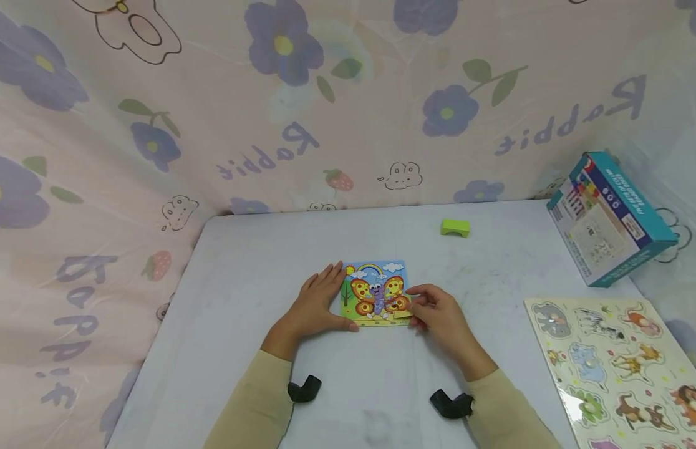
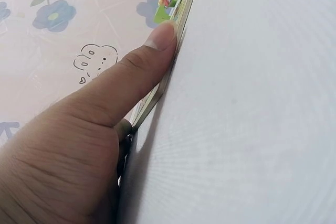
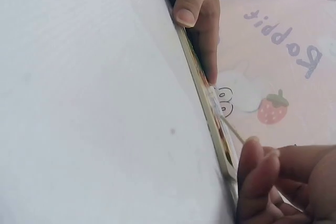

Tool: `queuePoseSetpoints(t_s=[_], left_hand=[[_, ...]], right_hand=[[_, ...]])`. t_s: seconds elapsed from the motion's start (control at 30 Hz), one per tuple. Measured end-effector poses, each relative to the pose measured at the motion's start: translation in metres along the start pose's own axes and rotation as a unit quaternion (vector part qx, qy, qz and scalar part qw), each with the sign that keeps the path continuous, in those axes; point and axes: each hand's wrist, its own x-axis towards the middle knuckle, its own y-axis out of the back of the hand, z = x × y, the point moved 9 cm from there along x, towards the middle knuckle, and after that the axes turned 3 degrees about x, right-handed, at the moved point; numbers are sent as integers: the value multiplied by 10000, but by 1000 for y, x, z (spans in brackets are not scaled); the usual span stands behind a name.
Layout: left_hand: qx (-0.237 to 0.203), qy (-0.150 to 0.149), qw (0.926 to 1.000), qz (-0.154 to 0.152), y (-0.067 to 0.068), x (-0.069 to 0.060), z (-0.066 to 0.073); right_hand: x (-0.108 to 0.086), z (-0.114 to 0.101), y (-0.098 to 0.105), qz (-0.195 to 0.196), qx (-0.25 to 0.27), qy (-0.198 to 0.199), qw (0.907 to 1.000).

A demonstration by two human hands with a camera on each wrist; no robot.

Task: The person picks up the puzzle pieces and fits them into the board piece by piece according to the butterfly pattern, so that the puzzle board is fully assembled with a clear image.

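Note:
A butterfly jigsaw puzzle (image 1: 376, 285) in a thin board lies flat on the white table. My left hand (image 1: 320, 302) rests against its left side in the head view, fingers straight, the thumb along the bottom edge. That thumb (image 2: 139, 66) shows close up on the board's edge in the left wrist view. With thumb and fingertips, my right hand (image 1: 435, 310) pinches a puzzle piece (image 1: 403, 314) at the board's lower right corner. In the right wrist view the piece (image 3: 232, 128) appears edge-on, tilted above the board (image 3: 207, 103). Fingers partly hide it.
A green arch block (image 1: 455, 227) sits behind the puzzle. At the right are a blue-and-white box (image 1: 612, 218) and an animal puzzle board (image 1: 561, 399). A printed curtain (image 1: 370, 112) hangs along the table's back edge.

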Motion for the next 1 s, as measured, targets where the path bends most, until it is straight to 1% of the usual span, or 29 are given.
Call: queuePoseSetpoints(t_s=[0.2, 0.3, 0.47, 0.7, 0.8, 0.9, 1.0], left_hand=[[34, 23, 10000, -58, -2, 1, 0], [58, 16, 10000, -78, -2, 1, 1], [56, 38, 9999, -103, -2, 1, 1], [127, 101, 9998, -153, -3, 1, -2], [125, 101, 9998, -152, -3, 2, -2], [99, 90, 9998, -130, -3, 2, -2], [91, 112, 9998, -164, -3, 2, -2]], right_hand=[[6, 1, -9, -82, -100, -48, 9999], [7, 0, -11, -80, -232, -101, 9996], [6, -2, -12, 0, -424, -203, 9989], [4, -6, -14, -69, -545, -188, 9983], [4, -7, -13, -22, -628, -158, 9979], [5, -7, -11, 50, -800, -107, 9967], [4, -9, -7, 181, -1173, 0, 9929]])
